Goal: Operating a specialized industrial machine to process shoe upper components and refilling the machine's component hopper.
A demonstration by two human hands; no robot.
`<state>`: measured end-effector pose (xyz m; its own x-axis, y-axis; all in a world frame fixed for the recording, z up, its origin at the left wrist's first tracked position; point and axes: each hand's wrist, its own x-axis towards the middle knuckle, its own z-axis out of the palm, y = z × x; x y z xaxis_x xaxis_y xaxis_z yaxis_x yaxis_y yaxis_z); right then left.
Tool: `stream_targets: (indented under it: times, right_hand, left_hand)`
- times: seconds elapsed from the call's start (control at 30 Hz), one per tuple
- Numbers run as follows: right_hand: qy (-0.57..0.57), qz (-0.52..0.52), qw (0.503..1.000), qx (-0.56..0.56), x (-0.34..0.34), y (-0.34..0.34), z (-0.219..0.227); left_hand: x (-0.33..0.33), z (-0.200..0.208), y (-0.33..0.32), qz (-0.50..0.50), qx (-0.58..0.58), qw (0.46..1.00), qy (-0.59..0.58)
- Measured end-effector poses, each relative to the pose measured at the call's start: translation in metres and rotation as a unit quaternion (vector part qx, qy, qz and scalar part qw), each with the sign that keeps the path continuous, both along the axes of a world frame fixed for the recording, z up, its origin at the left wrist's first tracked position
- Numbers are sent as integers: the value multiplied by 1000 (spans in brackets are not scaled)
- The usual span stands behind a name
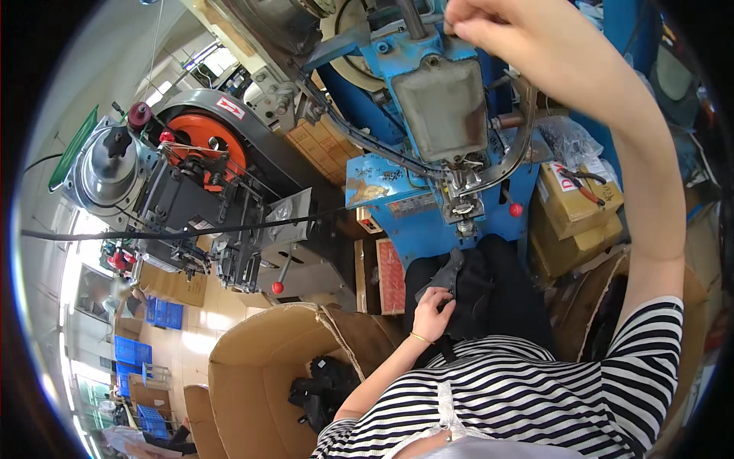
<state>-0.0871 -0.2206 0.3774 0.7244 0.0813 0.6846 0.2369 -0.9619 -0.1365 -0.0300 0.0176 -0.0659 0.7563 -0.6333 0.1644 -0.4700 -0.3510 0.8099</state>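
My left hand point(434, 312) is over my lap, its fingers closed on a black fabric piece point(468, 302). A dark strip point(451, 269) of that piece, with small dots along it, points up toward the blue press machine point(443, 107). The strip's end is just below the machine's metal die point(465, 222) and apart from it. My right hand point(483, 21) is raised to the top of the machine, beside its upright metal shaft point(411, 19). Its fingers are curled in, partly cut off by the upper edge; what they hold, if anything, is hidden.
A red-knobbed lever point(515, 209) juts from the press. Pliers point(590, 187) lie on a carton point(577, 203) at right. Small dark parts lie on the blue side plate point(367, 183). An open carton point(264, 367) with black pieces point(325, 390) stands at left, below another machine point(180, 199).
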Motion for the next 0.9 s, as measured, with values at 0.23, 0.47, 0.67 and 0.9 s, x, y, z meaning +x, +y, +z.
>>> stream_targets:
  times: [0.23,0.47,0.67,0.9]
  right_hand:
    - [324,420,847,-36,22,16,-65]
    - [402,472,779,90,17,36,-156]
    - [71,269,951,138,-15,48,-190]
    - [-154,314,918,188,-24,35,-201]
  left_hand:
    - [17,138,14,-40,-192,966,169]
    - [-2,216,19,-129,-506,829,199]
    - [3,231,-1,-57,-606,774,177]
    - [10,239,-21,-90,-636,753,143]
